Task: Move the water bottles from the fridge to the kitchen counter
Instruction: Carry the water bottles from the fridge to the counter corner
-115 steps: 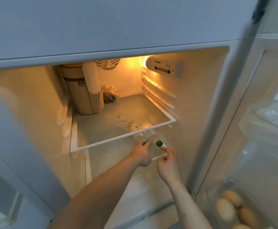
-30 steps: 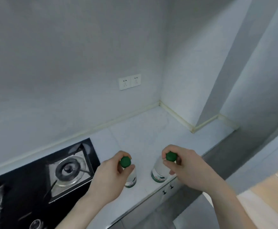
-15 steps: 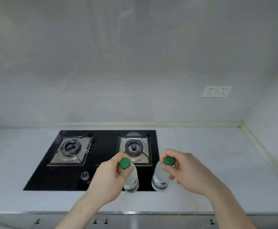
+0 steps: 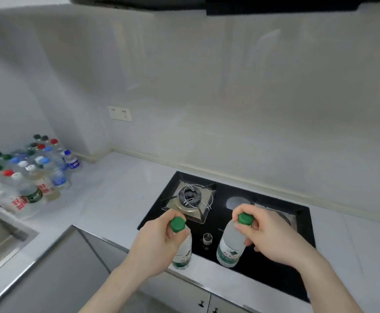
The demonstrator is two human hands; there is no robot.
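White kitchen counter (image 4: pixel 116 199) running along a pale wall, with a black two-burner gas hob (image 4: pixel 261 263) set into it. Both bottles are out over the front of that hob, carried in the air, upright with a slight tilt.

Left hand (image 4: pixel 157 247) has its fingers curled round the neck of the left water bottle (image 4: pixel 183 256), right under the green cap (image 4: pixel 177 224), and the bottle hangs below the fist near the hob's front left corner. Right hand (image 4: pixel 268 236) pinches the right water bottle (image 4: pixel 230 247) the same way, thumb and fingers wrapped round the neck just below its green cap (image 4: pixel 245 218). Both are clear plastic with green and white labels. Can't tell if either base is touching the surface, they look like they're hanging just above it.

Between the two bottles there's a small metal control knob (image 4: pixel 207 238) on the hob. Behind the left hand sits the left burner (image 4: pixel 190 197) with its wire pan support; the right burner is mostly hidden behind the right hand.

Further out on the left, a big crowd of bottles (image 4: pixel 26 175) stands in the corner of the counter, caps in green, blue, red and white. A steel sink (image 4: pixel 1 240) is at the far left edge, just in front of them. A white wall socket (image 4: pixel 119 113) is up on the wall, and the dark underside of a range hood (image 4: pixel 229 4) runs along the top. Cabinet doors (image 4: pixel 184 297) with small dark handles show under the counter edge.
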